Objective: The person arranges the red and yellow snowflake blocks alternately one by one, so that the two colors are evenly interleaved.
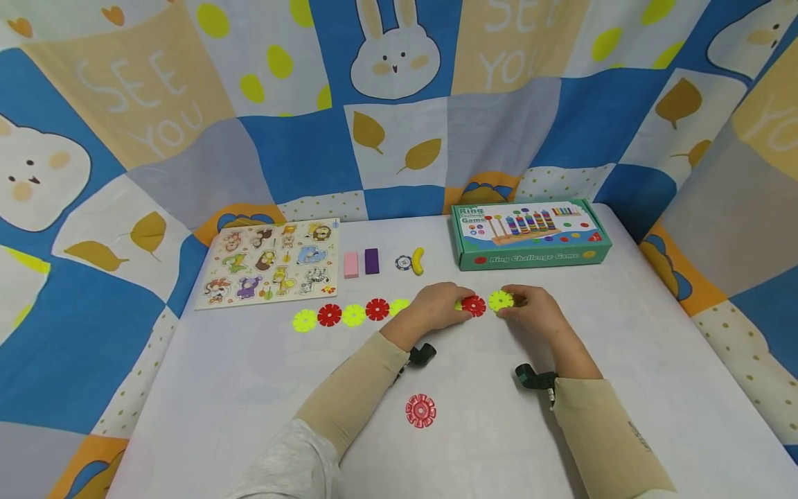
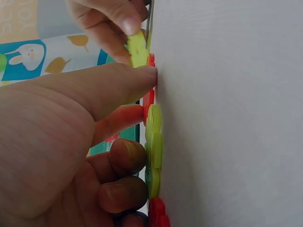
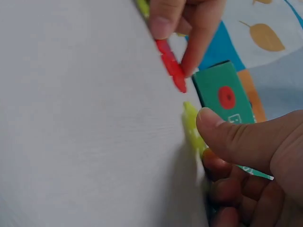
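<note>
My left hand pinches the red notched disc at the right end of a row of plastic discs. In the left wrist view its thumb lies over that red disc, and a yellow-green disc sits just beside it. Between thumb and fingers my right hand holds another yellow-green notched disc. A small gap separates this disc from the red one, as the right wrist view shows. Leftward, the row alternates yellow-green and red; my left hand hides part of it.
A lone red disc lies nearer the front. Behind the row are an animal puzzle board, a pink block, a purple block, a round chip, a toy banana and a green game box.
</note>
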Available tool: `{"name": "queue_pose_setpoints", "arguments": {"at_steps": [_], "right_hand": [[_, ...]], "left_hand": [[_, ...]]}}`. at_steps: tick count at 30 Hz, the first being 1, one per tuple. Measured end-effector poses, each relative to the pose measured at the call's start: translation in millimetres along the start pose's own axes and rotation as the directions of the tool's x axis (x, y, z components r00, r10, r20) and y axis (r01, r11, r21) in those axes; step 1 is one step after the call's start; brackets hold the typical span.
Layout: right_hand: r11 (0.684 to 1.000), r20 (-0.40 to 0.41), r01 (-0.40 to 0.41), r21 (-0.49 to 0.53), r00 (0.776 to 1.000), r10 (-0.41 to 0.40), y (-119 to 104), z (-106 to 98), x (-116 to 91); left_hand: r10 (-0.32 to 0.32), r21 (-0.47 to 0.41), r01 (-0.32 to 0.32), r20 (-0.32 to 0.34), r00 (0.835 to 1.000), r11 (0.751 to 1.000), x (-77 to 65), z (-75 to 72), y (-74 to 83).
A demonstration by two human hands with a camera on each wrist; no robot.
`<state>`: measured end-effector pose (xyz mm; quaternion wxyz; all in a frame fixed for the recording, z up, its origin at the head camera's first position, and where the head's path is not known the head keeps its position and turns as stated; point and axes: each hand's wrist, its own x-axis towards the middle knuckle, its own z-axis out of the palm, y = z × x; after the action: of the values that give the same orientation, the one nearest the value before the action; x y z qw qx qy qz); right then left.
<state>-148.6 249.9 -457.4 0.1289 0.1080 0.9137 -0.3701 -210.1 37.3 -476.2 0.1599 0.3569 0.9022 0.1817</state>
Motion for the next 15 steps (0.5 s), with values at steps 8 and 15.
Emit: {"name": "queue_pose_setpoints", "arguments": {"at_steps": [8,15], "right_hand": [[0.998,-0.01,0.02,-0.06,1.0,-0.02,6.2,5.2,0.3],[0.997,-0.019,0.058,-0.057,0.998,-0.059,8.8,5.6,-2.6]], "left_hand": [[-0.008,0.0,0.008,0.006,1.0,1.0,-0.2,-0.2,0.4],[-0.017,0.047,0.017,-0.007,1.0,0.999,-0.6,-3.0,5.7]]}}
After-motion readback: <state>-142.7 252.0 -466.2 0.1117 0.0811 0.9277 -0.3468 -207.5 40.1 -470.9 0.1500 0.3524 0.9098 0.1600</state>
